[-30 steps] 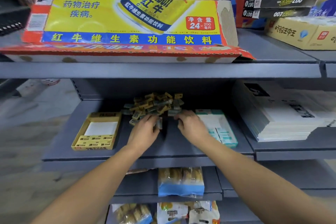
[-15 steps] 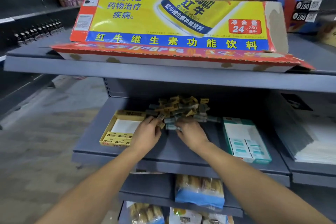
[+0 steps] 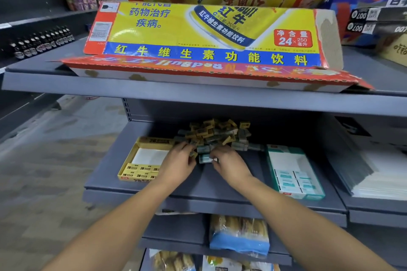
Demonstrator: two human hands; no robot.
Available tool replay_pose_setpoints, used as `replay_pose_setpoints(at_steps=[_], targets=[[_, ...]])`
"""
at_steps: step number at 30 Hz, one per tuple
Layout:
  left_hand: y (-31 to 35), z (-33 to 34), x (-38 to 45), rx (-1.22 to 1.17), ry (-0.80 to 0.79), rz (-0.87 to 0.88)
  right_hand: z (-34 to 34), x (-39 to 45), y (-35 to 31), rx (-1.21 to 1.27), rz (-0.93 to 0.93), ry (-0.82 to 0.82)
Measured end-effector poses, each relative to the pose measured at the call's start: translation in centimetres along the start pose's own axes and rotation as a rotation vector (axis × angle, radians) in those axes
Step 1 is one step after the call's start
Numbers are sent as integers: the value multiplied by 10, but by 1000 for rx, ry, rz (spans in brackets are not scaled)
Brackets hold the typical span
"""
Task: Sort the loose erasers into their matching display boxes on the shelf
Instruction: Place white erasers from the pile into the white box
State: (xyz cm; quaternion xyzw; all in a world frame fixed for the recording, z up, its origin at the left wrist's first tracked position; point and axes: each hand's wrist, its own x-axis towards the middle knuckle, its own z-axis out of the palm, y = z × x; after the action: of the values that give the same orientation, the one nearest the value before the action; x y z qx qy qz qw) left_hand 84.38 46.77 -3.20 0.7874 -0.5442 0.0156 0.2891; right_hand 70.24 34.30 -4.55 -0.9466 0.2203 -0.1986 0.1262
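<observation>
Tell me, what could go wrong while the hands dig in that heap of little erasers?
1. The pile of loose erasers mixes yellow and teal ones, so a teal one might land in the yellow box, or a yellow one in the teal box.
2. The left hand and right hand work close together at the heap's front edge; a nudge could scatter erasers across the shelf or off it.

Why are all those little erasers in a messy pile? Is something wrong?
Yes. The loose erasers lie heaped at the back of the shelf instead of in rows inside the yellow box or teal box, both only part filled.
</observation>
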Motion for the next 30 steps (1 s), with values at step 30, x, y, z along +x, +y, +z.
replay_pose_setpoints(at_steps=[30], targets=[[41,12,-2,-64,1,122,-43,-25,1,678,394,70]])
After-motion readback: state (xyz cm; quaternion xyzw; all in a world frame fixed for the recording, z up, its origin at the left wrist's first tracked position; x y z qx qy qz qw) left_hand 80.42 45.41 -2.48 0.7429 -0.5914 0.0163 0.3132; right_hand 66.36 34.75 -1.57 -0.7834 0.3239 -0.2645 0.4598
